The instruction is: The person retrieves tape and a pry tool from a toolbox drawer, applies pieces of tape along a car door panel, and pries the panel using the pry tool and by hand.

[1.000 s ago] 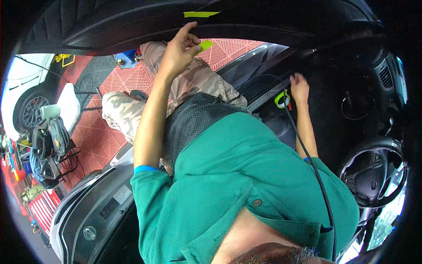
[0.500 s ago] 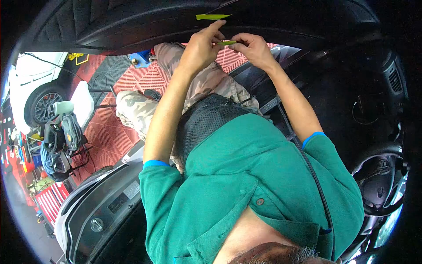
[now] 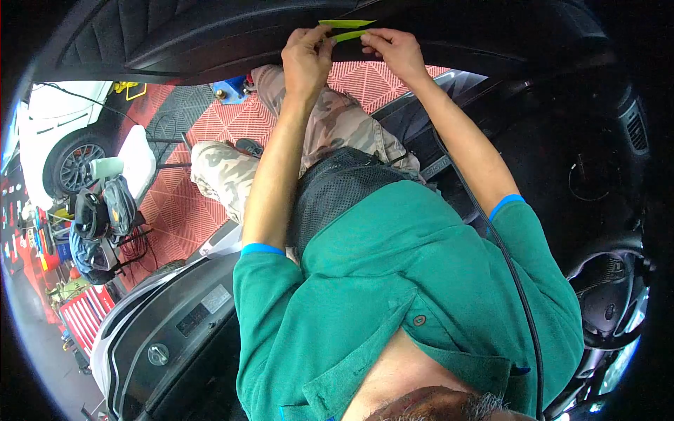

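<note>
Between my hands a short strip of yellow-green tape is stretched out, close to a dark padded panel at the top of view. My left hand pinches the strip's left end. At its right end, the fingertips of my right hand are closed on it. Just above lies another yellow-green tape strip, flat against the panel. I cannot tell whether the held strip touches the panel.
A car door stands at lower left, with a steering wheel at right. Red floor tiles, a white car's wheel, bags and a red tool cabinet lie beyond. A black cable runs along my right side.
Both hands have moved up, toward the panel and the strip on it. The held tape now shows as a longer, straighter strip between them.
</note>
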Available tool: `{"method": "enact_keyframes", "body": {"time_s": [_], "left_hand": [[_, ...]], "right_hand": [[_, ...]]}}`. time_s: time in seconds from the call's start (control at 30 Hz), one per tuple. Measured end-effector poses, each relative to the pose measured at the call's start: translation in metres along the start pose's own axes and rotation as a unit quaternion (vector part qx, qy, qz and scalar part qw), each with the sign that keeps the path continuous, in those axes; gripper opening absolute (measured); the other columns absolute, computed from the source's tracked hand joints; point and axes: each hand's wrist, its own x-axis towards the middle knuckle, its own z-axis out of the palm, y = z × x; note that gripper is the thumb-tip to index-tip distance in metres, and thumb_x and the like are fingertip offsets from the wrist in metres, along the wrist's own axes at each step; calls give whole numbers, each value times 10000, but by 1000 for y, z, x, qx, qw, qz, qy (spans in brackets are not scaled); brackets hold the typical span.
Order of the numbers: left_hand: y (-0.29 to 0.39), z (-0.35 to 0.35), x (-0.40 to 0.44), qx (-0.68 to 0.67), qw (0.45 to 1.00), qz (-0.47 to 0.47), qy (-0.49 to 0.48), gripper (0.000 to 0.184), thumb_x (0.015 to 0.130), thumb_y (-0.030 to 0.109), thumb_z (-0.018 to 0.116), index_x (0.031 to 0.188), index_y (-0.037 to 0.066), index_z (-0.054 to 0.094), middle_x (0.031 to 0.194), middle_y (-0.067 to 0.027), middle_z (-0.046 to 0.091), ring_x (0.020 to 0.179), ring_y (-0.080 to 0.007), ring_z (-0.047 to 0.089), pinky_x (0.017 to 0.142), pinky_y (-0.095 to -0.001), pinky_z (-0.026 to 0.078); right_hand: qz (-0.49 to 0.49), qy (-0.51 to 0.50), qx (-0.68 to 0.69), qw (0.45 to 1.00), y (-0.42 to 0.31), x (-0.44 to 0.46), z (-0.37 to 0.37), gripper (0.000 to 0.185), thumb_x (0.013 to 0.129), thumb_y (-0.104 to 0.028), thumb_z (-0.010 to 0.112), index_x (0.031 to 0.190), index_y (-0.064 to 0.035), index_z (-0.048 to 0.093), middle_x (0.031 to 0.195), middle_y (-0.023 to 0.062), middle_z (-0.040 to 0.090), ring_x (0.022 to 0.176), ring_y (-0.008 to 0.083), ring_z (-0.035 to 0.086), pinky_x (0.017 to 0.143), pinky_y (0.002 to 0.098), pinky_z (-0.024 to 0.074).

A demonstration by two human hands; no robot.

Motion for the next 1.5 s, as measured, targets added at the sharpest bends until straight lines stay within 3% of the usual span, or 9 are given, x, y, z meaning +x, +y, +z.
{"method": "enact_keyframes", "body": {"time_s": [0.17, 0.57, 0.67, 0.77, 1.07, 1.17, 1.3, 1.4, 1.5], "left_hand": [[-8, 12, 4, -2, 998, 21, 67, 202, 837, 46, 817, 996, 2, 701, 870, -116, 723, 742, -189, 698, 705, -311, 560], [-19, 19, 7, -38, 995, -27, 93, 257, 822, 95, 865, 932, 8, 649, 799, -102, 735, 710, -143, 699, 699, -292, 568], [-19, 21, 9, -39, 994, -7, 103, 255, 810, 64, 849, 897, 23, 613, 772, -122, 710, 670, -243, 707, 643, -337, 560], [-18, 19, 8, -9, 995, -34, 95, 261, 818, 102, 872, 898, 9, 641, 787, -106, 726, 696, -150, 694, 682, -294, 565], [-28, 3, 15, 118, 986, -18, 113, 402, 745, 280, 929, 753, 20, 622, 678, -124, 647, 577, -268, 617, 578, -363, 508], [-37, 1, 15, 164, 978, -26, 125, 406, 740, 309, 918, 750, 63, 595, 675, -100, 625, 595, -300, 621, 562, -390, 498], [-32, 6, 9, 143, 979, -47, 139, 395, 752, 353, 899, 777, 95, 600, 700, -79, 632, 620, -304, 643, 549, -397, 502], [-23, 8, 8, 118, 985, -9, 123, 410, 735, 388, 906, 759, 102, 614, 684, -75, 648, 604, -296, 653, 551, -381, 511], [-12, 11, 17, 220, 972, 7, 83, 461, 703, 498, 898, 705, 102, 663, 646, -78, 671, 591, -291, 673, 559, -390, 526]], "right_hand": [[6, 47, -41, 998, -4, 3, 6, 370, 953, -334, 736, 1137, -15, 769, 856, 108, 788, 805, 128, 760, 684, 261, 545], [-43, 128, -67, 989, 2, 2, 16, 301, 938, -317, 737, 1072, -53, 793, 816, 101, 781, 760, 182, 766, 701, 292, 566], [-48, 132, -57, 988, 1, 2, 17, 306, 937, -326, 737, 1066, -54, 794, 811, 98, 780, 756, 181, 765, 699, 297, 568], [-43, 137, -83, 986, 1, 3, 17, 302, 942, -326, 732, 1057, -55, 797, 812, 100, 780, 753, 186, 766, 705, 304, 571], [-79, 136, -154, 976, -5, 5, 12, 341, 937, -386, 723, 1022, -65, 800, 798, 133, 763, 763, 252, 766, 722, 349, 579], [-150, 129, -287, 937, -2, 14, -4, 331, 934, -404, 719, 997, -90, 805, 791, 144, 754, 740, 300, 757, 708, 390, 580], [-50, 149, -272, 949, 16, 31, -39, 332, 955, -405, 709, 1012, -92, 803, 860, 123, 772, 785, 232, 770, 705, 383, 580], [-164, 95, -278, 942, 24, 32, -46, 370, 931, -469, 719, 1012, -119, 808, 865, 130, 767, 798, 262, 763, 715, 406, 581], [-149, 41, -332, 930, -1, 21, -33, 387, 932, -534, 677, 934, -173, 817, 835, 163, 735, 811, 378, 723, 717, 467, 575]]}}
